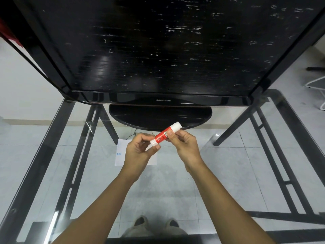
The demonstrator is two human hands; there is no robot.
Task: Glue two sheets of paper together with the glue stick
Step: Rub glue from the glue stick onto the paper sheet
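Observation:
A red and white glue stick (162, 135) is held in the air between both hands, tilted with its white cap end up to the right. My left hand (139, 152) pinches its lower white end. My right hand (182, 145) grips the red middle, with the thumb on the label. Under my hands white paper (120, 152) with small blue marks lies flat on the glass table (44, 173). My left hand covers most of the paper, so I cannot tell whether it is one sheet or two.
A large black Samsung television (163, 50) on an oval stand (160, 118) fills the far half of the table. Black metal table legs (263, 134) and a tiled floor show through the glass. My feet (154, 224) are visible below the near edge.

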